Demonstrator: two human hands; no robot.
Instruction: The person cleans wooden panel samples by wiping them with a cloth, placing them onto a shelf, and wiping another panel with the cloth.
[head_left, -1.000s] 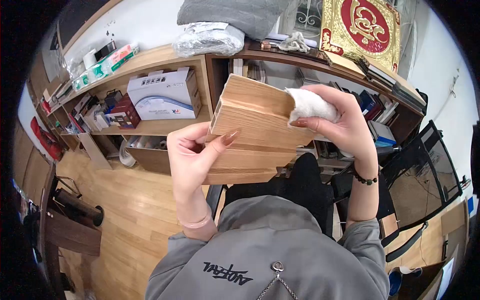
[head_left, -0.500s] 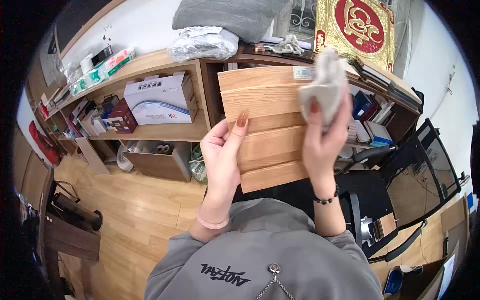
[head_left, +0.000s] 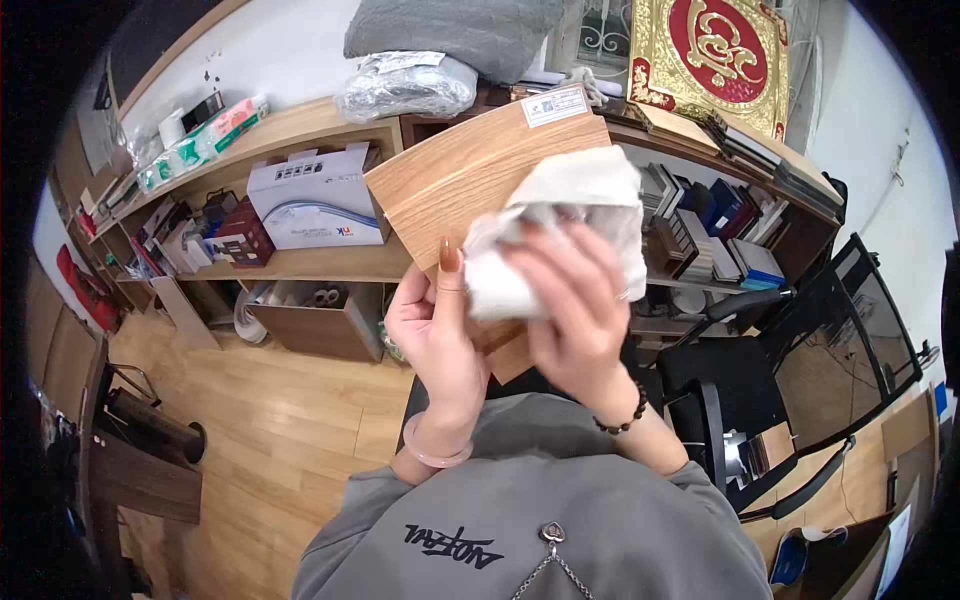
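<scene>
A wooden board with visible grain is held up in front of my chest, tilted. A small white printed label is stuck near its top edge. My left hand grips the board's lower left edge, thumb on the face and fingers behind. My right hand, slightly blurred, holds a crumpled whitish cloth flat against the face. The cloth and hand hide the board's middle and right side.
Behind the board stands a shelf unit with a white carton and books. Plastic-wrapped packages lie on top, near a gold-and-red panel. At right is a black office chair; wooden floor spreads left.
My right hand and the cloth have moved left and down, from the board's upper right edge onto its middle. The board has turned anticlockwise, and my left hand has shifted slightly down and left.
</scene>
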